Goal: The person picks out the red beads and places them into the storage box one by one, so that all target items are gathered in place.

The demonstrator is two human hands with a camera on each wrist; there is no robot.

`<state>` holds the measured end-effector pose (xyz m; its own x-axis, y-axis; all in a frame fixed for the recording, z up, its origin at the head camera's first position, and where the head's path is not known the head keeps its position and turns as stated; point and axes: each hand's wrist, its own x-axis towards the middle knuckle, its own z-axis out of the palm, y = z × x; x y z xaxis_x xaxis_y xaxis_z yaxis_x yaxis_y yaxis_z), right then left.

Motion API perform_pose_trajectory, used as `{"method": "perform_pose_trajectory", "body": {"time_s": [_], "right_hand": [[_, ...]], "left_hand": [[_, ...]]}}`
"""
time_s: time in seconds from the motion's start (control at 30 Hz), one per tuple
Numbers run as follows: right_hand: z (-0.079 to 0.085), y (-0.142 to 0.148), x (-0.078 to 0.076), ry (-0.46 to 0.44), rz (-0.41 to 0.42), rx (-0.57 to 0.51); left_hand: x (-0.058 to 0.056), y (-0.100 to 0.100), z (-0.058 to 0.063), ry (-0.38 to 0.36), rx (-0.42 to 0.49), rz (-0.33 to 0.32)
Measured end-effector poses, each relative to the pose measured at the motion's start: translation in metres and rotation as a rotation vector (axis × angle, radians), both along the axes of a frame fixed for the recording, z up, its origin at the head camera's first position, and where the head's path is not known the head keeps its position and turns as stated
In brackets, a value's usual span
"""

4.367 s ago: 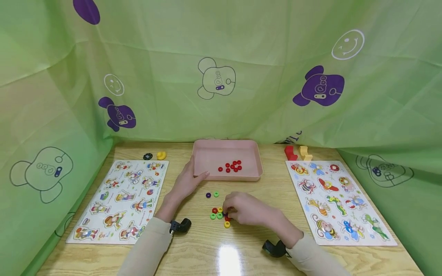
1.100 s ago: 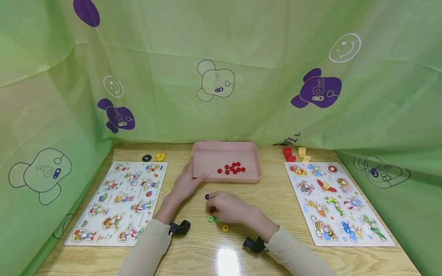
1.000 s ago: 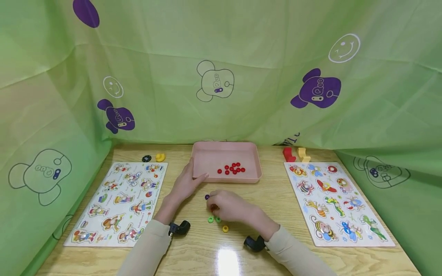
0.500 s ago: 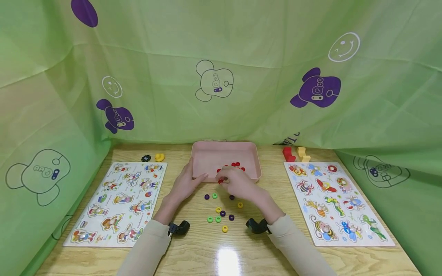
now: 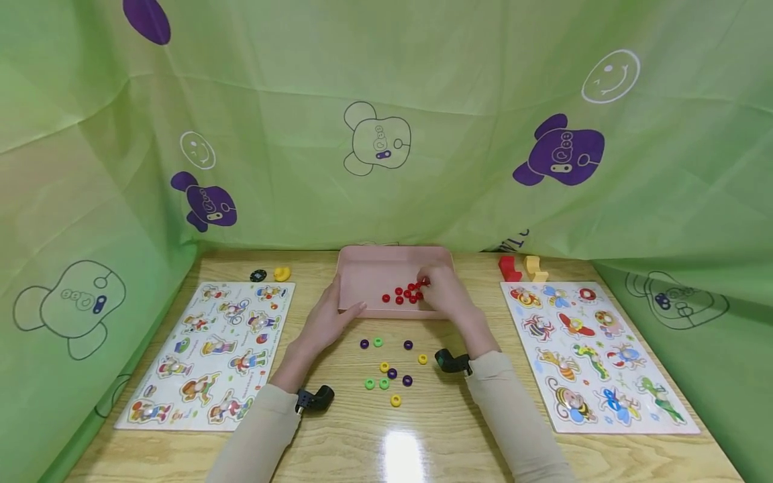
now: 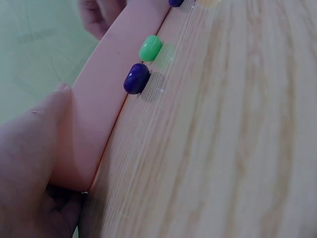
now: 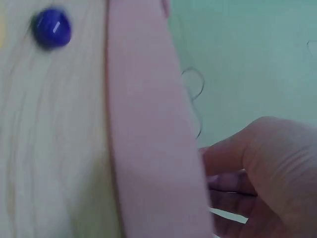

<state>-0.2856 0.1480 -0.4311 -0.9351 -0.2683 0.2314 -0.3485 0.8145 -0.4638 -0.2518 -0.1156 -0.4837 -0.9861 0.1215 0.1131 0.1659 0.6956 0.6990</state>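
My left hand (image 5: pixel 325 318) grips the left front corner of a pink tray (image 5: pixel 362 268), its thumb along the front wall in the left wrist view. Several red beads (image 5: pixel 399 300) lie in the tray. My right hand (image 5: pixel 443 292) reaches over the front wall on the right side, fingers bent at a red bead (image 5: pixel 425 282) that shows by the fingertips. The tray wall (image 7: pixel 153 124) hides those fingertips in the right wrist view. In front of the tray lie loose beads: purple (image 5: pixel 408 345), green (image 5: pixel 378 342) and yellow (image 5: pixel 395 400).
Puzzle boards with knobbed pictures lie at the left (image 5: pixel 208 355) and right (image 5: pixel 594 355). Behind them are a black disc (image 5: pixel 258 275), a yellow duck (image 5: pixel 282 274), a red block (image 5: pixel 509 270) and a yellow block (image 5: pixel 535 270). A green curtain (image 5: pixel 290 168) stands behind.
My right hand picked red beads from the loose group, carried red over the tray's front wall, and moved right inside the tray. No red shows among the loose beads now. The left hand stays.
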Motion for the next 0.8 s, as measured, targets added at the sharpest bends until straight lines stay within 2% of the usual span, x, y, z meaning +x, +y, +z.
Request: {"method": "perform_pose_trajectory", "body": {"time_s": [0.27, 0.6, 0.8], "right_hand": [[-0.014, 0.008, -0.005, 0.003, -0.056, 0.093], [-0.020, 0.014, -0.007, 0.007, -0.093, 0.061], [-0.020, 0.019, -0.007, 0.011, -0.102, 0.084]], "left_hand": [[-0.001, 0.000, 0.003, -0.009, 0.008, 0.014], [0.001, 0.003, 0.002, -0.018, 0.019, 0.007], [-0.001, 0.006, 0.002, -0.015, 0.013, 0.002]]}}
